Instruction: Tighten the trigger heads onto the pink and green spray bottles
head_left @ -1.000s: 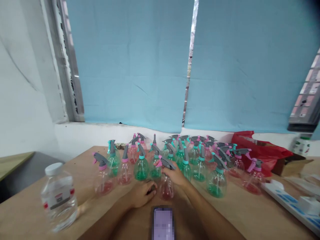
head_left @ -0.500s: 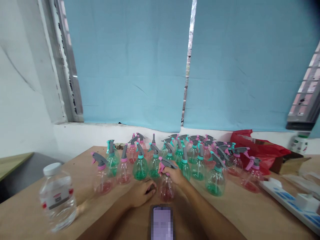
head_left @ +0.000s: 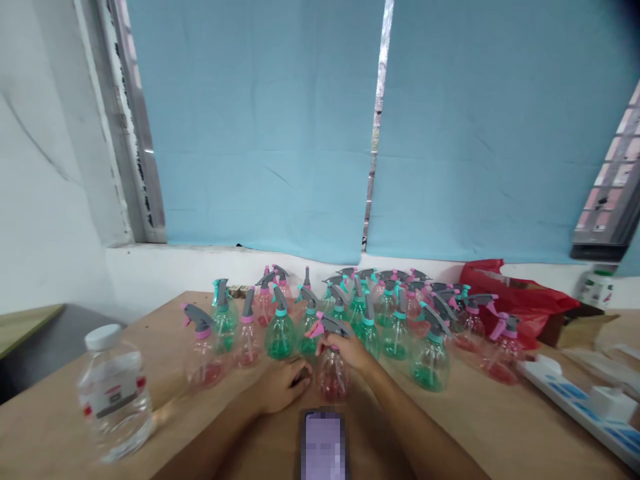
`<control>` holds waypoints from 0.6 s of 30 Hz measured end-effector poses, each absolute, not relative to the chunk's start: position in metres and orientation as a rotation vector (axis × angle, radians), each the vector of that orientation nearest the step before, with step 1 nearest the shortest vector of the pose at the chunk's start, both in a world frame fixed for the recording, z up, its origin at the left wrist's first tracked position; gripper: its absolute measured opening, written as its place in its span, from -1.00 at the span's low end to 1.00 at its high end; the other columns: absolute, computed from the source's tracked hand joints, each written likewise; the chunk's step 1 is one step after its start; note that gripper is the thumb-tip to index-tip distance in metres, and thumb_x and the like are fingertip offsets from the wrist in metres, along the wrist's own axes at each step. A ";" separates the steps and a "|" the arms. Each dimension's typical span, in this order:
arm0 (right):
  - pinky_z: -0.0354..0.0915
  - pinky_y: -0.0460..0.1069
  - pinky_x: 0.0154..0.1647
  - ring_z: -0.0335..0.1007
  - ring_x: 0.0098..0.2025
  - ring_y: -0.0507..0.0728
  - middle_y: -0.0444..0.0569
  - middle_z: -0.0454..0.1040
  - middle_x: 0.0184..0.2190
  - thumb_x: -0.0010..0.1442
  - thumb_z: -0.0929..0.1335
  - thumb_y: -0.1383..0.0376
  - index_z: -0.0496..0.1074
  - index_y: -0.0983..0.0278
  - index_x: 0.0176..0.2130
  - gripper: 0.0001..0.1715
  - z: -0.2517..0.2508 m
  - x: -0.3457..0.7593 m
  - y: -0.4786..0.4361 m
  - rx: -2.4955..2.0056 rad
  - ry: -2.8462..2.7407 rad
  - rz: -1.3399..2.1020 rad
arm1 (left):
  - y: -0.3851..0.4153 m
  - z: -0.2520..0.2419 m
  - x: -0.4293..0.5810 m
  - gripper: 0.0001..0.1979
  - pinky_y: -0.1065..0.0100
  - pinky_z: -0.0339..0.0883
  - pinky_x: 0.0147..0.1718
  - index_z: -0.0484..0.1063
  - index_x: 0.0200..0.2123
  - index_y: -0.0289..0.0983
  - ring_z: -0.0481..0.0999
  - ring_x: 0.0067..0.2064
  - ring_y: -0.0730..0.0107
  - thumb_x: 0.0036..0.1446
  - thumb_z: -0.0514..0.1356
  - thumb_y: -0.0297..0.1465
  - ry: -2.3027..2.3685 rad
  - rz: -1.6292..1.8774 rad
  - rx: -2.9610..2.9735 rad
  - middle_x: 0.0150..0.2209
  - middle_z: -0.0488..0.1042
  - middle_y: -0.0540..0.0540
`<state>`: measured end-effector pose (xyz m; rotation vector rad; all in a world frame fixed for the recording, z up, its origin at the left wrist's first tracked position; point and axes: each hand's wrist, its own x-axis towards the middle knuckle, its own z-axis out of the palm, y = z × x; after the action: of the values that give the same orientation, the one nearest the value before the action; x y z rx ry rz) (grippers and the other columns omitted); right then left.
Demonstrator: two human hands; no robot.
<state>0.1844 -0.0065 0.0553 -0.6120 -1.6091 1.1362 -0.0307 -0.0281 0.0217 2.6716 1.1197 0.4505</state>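
Right in front of me a pink spray bottle [head_left: 332, 380] with a grey and pink trigger head stands upright on the table. My right hand [head_left: 347, 350] is wrapped round its neck and trigger, fingers on the near left side. My left hand [head_left: 285, 385] rests on the tabletop just left of that bottle, loosely curled, with a gap between thumb and fingers and nothing visible in it. Behind both hands stand several green spray bottles, among them one [head_left: 281, 337] by my left hand. Another green spray bottle [head_left: 430, 363] is to the right of my right forearm.
A phone [head_left: 324, 447] lies at the table's near edge. To the left are a clear water bottle [head_left: 117, 400] and a pink spray bottle [head_left: 205, 360]. On the right are a white power strip [head_left: 565, 390], a red plastic bag [head_left: 520, 300] and a cardboard box [head_left: 585, 330].
The fingers of my right hand have shifted slightly at the trigger of the pink spray bottle, which stays in place. My left hand rests where it was.
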 end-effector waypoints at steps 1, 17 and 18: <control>0.26 -0.03 -0.37 0.41 -0.51 0.07 -0.14 0.47 -0.61 -0.04 0.28 0.34 0.56 0.25 -0.33 -0.70 0.056 0.184 -0.007 -0.612 -1.612 1.123 | -0.028 0.022 -0.031 -0.80 0.37 0.18 -0.30 0.40 -0.08 -0.14 0.42 -0.32 0.31 0.31 0.07 -0.24 1.129 0.443 2.666 -0.35 0.45 0.00; 0.32 -0.05 -0.47 0.38 -0.55 0.06 -0.14 0.49 -0.55 -0.14 0.30 0.36 0.50 0.24 -0.48 -0.82 0.051 0.176 -0.006 -0.605 -1.418 1.171 | -0.029 0.024 -0.030 -0.78 0.37 0.20 -0.30 0.40 -0.08 -0.15 0.46 -0.26 0.28 0.30 0.06 -0.24 1.138 0.439 2.667 -0.27 0.49 -0.03; 0.32 -0.04 -0.46 0.37 -0.54 0.06 -0.13 0.50 -0.54 -0.14 0.30 0.35 0.50 0.23 -0.48 -0.82 0.051 0.176 -0.005 -0.621 -1.421 1.158 | -0.029 0.024 -0.030 -0.78 0.37 0.19 -0.31 0.40 -0.07 -0.15 0.46 -0.28 0.28 0.30 0.06 -0.24 1.140 0.433 2.668 -0.28 0.49 -0.02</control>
<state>0.1762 -0.0055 0.0505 -0.6211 -1.4210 1.1579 -0.0301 -0.0291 0.0240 2.6676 1.1403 0.4332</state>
